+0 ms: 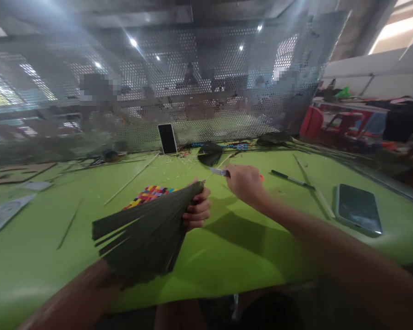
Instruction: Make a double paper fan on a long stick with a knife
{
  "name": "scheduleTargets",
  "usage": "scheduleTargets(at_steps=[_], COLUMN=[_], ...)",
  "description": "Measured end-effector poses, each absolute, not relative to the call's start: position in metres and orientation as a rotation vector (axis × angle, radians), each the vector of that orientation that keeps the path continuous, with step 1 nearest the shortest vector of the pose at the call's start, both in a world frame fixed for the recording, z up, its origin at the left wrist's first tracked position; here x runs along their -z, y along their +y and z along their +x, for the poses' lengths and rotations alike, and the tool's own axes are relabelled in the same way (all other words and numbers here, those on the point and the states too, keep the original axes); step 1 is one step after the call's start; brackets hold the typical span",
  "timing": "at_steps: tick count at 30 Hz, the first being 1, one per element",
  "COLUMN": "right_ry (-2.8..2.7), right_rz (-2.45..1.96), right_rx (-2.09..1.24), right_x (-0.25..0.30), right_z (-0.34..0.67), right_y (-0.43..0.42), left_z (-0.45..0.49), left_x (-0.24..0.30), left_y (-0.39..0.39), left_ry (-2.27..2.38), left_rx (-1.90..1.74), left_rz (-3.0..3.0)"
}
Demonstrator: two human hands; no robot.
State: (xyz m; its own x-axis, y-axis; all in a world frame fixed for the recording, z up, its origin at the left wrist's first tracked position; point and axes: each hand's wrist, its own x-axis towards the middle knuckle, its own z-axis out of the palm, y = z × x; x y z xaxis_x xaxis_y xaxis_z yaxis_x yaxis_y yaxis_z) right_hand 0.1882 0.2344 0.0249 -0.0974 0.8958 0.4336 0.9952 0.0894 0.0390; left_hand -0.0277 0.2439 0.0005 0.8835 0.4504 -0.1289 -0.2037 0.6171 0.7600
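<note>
My left hand (198,211) is closed around the narrow end of a dark, fan-shaped bundle of flat strips (147,229). The strips spread toward the lower left and hide part of my left forearm. A thin pale stick seems to come out of the bundle's tip. In my closed right hand (246,183) is a utility knife (220,172), its blade pointing left toward that tip; a bit of orange shows behind the hand. Whether the blade touches the stick I cannot tell. Behind the bundle lies a colourful woven piece (151,193), partly covered.
On the green table (234,275), a phone (358,208) and a black pen (292,179) lie right. Another phone (167,139) leans on the perforated metal panel (199,91). A second dark fan (209,153) lies near it. Paper (7,213) and thin sticks lie left.
</note>
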Motion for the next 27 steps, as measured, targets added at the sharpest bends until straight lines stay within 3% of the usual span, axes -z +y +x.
scheduleTargets(at_steps=[20, 27], right_ry=[-2.065, -1.922], right_rz=[-1.871, -1.935], right_rx=[0.489, 0.459], right_x=[-0.026, -0.034], right_z=[0.189, 0.205], right_y=[0.234, 0.239], left_z=[-0.018, -0.009], left_x=[-0.006, -0.006], left_y=[0.235, 0.235], left_ry=[0.059, 0.272], left_rx=[-0.163, -0.484], left_rz=[0.763, 0.893])
